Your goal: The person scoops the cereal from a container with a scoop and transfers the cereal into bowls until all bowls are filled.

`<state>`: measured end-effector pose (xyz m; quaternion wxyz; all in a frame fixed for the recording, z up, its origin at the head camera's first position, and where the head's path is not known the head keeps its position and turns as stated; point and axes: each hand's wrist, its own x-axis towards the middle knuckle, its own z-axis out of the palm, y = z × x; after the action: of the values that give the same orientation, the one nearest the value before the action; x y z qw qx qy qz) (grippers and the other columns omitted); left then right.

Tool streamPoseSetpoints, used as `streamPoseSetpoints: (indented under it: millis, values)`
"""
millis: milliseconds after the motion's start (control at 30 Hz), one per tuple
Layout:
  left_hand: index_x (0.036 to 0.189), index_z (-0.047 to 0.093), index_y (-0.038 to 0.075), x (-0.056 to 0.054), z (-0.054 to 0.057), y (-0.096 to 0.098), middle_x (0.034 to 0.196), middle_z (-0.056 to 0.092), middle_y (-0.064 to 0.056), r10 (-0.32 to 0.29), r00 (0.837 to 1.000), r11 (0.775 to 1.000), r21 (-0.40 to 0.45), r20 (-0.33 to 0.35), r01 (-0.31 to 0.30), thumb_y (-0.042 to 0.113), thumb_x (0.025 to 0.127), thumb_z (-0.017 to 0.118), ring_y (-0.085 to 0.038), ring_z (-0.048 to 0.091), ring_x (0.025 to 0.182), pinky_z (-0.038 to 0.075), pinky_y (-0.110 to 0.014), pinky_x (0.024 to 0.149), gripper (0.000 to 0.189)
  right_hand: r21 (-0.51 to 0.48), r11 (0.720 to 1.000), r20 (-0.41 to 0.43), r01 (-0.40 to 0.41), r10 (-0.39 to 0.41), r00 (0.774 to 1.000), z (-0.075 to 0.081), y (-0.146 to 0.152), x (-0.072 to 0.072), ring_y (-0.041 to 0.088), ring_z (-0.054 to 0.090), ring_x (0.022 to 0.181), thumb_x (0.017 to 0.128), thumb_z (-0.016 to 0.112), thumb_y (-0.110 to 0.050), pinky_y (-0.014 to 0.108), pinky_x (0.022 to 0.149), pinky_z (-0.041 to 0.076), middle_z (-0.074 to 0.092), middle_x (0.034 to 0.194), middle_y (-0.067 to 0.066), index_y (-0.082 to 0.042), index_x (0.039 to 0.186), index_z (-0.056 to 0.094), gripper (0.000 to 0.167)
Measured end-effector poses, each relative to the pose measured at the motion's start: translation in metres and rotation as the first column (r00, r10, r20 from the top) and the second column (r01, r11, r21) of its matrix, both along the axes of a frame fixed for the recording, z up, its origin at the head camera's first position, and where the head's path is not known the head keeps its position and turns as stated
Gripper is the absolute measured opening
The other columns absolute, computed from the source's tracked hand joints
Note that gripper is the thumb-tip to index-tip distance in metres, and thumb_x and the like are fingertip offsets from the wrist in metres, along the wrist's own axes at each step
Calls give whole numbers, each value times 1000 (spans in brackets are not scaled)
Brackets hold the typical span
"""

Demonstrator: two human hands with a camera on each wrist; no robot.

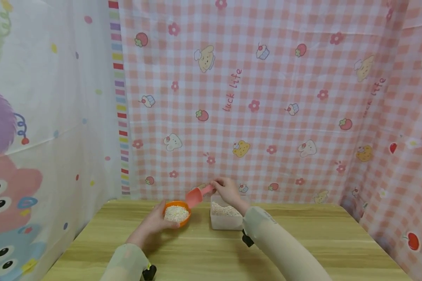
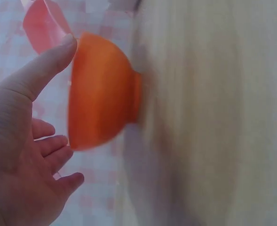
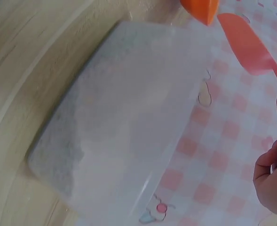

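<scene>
My left hand (image 1: 154, 223) holds an orange bowl (image 2: 100, 94) by its rim, with the thumb on one side and the fingertips on the other. The bowl stands on the table and contains whitish grains (image 1: 176, 213). A pink scoop (image 1: 195, 198) is gripped by its handle in my right hand (image 1: 228, 191). The blade of the scoop tilts down close above the bowl's right rim. Below my right hand sits a translucent plastic tub (image 1: 226, 223), with pale, speckled grains (image 1: 225, 210) inside. In the right wrist view, the tub's wall fills much of the picture.
The wooden table (image 1: 204, 257) reaches back to a pink checked curtain (image 1: 232, 125). Another curtain (image 1: 91, 117), white with cartoon prints, hangs along the left side. The checked cloth (image 1: 401, 164) continues on the right.
</scene>
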<state>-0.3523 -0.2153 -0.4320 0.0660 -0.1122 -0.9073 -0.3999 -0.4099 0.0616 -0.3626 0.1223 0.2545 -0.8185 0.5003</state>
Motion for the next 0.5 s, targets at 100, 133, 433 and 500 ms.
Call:
streamPoseSetpoints:
  millis: [100, 133, 433, 500]
  values:
    - [150, 14, -11, -2, 8, 7, 153, 18, -33, -11, 1000, 1000, -2, -2, 11, 32, 72, 86, -47, 22, 139, 22, -59, 111, 114, -19, 999, 14, 34, -33, 999, 4, 13, 1, 17, 52, 55, 99, 57, -16, 21, 45, 31, 70, 76, 10, 1, 102, 73, 23]
    - [150, 14, -10, -2, 10, 10, 154, 17, -32, -13, 1000, 1000, -6, -2, 13, 34, 73, 85, -47, 21, 139, 22, -59, 111, 114, -25, 999, 16, 45, -44, 999, 6, 17, 2, 15, 53, 56, 99, 57, -16, 21, 45, 31, 70, 76, 10, 1, 103, 73, 23]
    - [155, 16, 2, -7, 32, 43, 158, 17, -21, -24, 1000, 1000, -11, 6, 24, 53, 73, 80, -42, 21, 141, 26, -59, 109, 116, -40, 991, 91, 131, -127, 988, 15, 54, 2, 18, 58, 65, 100, 56, -19, 23, 51, 36, 70, 77, 7, 1, 109, 71, 27]
    - [154, 18, 2, -8, 37, 52, 158, 19, -21, -34, 999, 999, -11, -12, 33, 54, 73, 80, -42, 21, 141, 25, -58, 110, 114, -50, 989, 105, 141, -135, 985, 17, 62, 2, 22, 59, 67, 100, 56, -19, 24, 53, 40, 70, 78, 9, 3, 109, 70, 28]
